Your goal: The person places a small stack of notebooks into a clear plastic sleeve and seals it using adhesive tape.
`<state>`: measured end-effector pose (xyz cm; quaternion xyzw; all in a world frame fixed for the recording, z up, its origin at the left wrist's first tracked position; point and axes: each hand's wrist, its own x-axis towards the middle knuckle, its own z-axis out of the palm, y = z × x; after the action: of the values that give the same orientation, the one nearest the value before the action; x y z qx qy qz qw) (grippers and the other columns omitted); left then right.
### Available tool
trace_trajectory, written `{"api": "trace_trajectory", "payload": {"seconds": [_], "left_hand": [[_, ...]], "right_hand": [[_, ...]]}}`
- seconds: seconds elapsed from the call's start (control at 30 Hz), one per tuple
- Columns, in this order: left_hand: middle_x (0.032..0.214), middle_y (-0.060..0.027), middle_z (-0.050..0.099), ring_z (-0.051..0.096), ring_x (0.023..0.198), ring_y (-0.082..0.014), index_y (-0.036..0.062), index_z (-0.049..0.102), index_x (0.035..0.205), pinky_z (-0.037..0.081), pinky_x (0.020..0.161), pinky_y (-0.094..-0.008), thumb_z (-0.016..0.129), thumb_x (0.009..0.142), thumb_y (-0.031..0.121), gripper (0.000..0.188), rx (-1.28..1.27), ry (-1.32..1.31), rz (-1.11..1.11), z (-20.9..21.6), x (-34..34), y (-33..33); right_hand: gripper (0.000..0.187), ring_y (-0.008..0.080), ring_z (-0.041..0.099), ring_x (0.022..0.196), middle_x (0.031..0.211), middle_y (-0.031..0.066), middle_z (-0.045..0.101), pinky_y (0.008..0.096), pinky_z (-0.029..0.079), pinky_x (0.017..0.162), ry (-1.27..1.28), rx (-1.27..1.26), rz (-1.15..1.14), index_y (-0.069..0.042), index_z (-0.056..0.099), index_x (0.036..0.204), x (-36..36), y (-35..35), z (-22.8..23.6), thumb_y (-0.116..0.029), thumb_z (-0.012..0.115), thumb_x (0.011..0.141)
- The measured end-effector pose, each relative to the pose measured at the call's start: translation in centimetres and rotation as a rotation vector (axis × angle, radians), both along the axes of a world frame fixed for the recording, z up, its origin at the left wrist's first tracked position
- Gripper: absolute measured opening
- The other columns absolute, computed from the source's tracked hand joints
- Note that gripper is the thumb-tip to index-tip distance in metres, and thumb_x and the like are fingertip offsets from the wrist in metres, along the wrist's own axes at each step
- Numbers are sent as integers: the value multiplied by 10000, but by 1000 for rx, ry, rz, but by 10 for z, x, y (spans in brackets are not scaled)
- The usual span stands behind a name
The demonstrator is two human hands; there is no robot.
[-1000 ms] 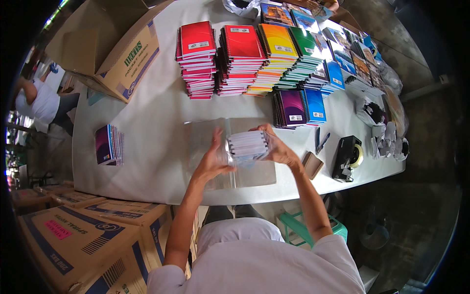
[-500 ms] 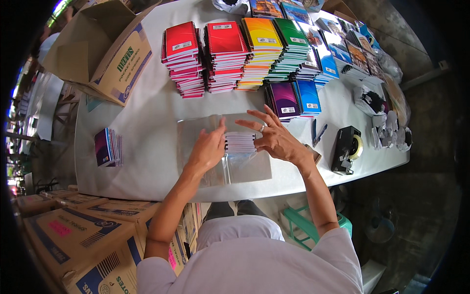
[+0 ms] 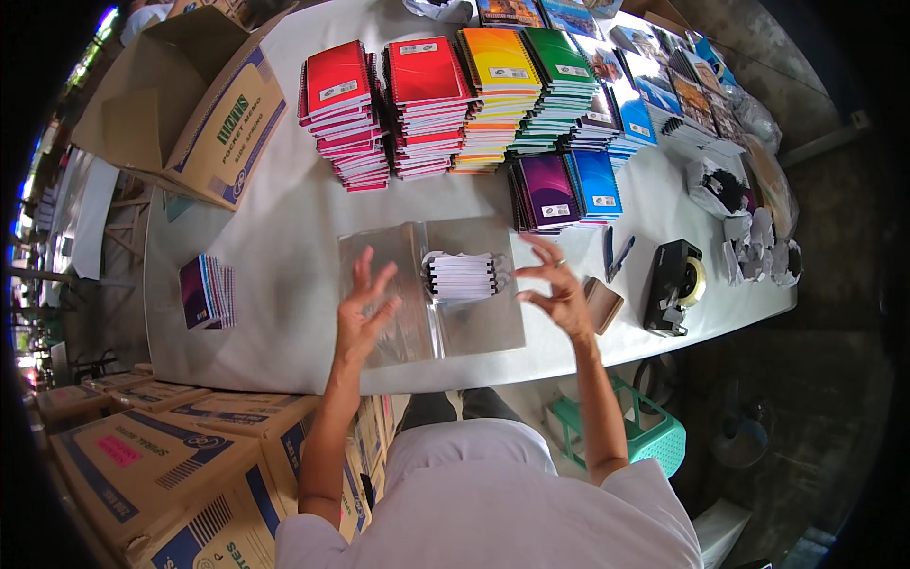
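Observation:
A small bundle of spiral notebooks [image 3: 463, 278] lies at the near middle of the table, its white page edges and dark binding showing. Beneath it are clear plastic sheets [image 3: 483, 332]. On the bundle's left, my left hand [image 3: 362, 308] hovers over the plastic with fingers spread, holding nothing. My right hand [image 3: 559, 296] is just to the right of the bundle, its fingers apart and nothing in them. Whether its fingertips touch the bundle's edge I cannot tell.
Red [image 3: 338, 85], yellow [image 3: 500, 71] and green [image 3: 559, 66] notebook stacks line the back. A purple stack [image 3: 548, 190] is nearer; small notebooks [image 3: 204, 292] lie left. An open carton [image 3: 227, 133], a black tape dispenser [image 3: 675, 289], a pen [image 3: 621, 256] and a brown block [image 3: 604, 305] surround the work spot.
Both hands have drawn apart from the bundle, the left one to the left and the right one to the right. More of the bundle now shows between them.

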<state>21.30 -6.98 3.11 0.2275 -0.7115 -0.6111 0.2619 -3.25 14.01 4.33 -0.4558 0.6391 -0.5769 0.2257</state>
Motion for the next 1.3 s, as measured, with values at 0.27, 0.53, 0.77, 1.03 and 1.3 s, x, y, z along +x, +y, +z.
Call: {"api": "trace_trajectory", "payload": {"seconds": [0.27,0.53,0.77,1.03,1.3], "left_hand": [[1558,-71,254,123,1445,-391,269,716,1112,259,1139,-476,851,603,128,546,-423,-27,-198,-30,-28,-2],[1552,-34,275,103,1452,-370,274,731,1075,228,1149,-494,875,554,177,549,-476,-3,-303,-31,-44,-16],[1489,9,399,164,1435,-373,258,763,994,260,1134,-488,822,674,248,326,-613,-54,-289,-6,-60,-14],[1300,57,590,232,1415,-365,191,769,966,267,1130,-468,778,735,199,232,-650,-32,-317,0,-76,-25],[1281,29,608,271,1404,-361,180,755,1001,270,1134,-459,808,635,49,391,-525,79,-301,-6,-85,-21]], "right_hand": [[421,297,359,1343,1432,101,432,475,315,1099,9,55,-29,-180,734,1052,39,-22,-36,-206,836,644],[419,307,397,1312,1398,115,460,453,361,1073,186,91,-67,-178,733,1044,41,-27,-32,-189,825,635],[245,303,533,1162,1278,123,562,419,396,1018,41,84,-110,-113,735,912,42,-39,-15,-212,806,699],[186,276,602,1041,1069,114,659,417,397,981,331,136,-162,-87,706,848,37,-50,-12,-179,802,716],[344,213,597,942,968,51,659,345,385,923,-77,165,-193,-46,672,989,31,-61,1,-159,814,697]]}}
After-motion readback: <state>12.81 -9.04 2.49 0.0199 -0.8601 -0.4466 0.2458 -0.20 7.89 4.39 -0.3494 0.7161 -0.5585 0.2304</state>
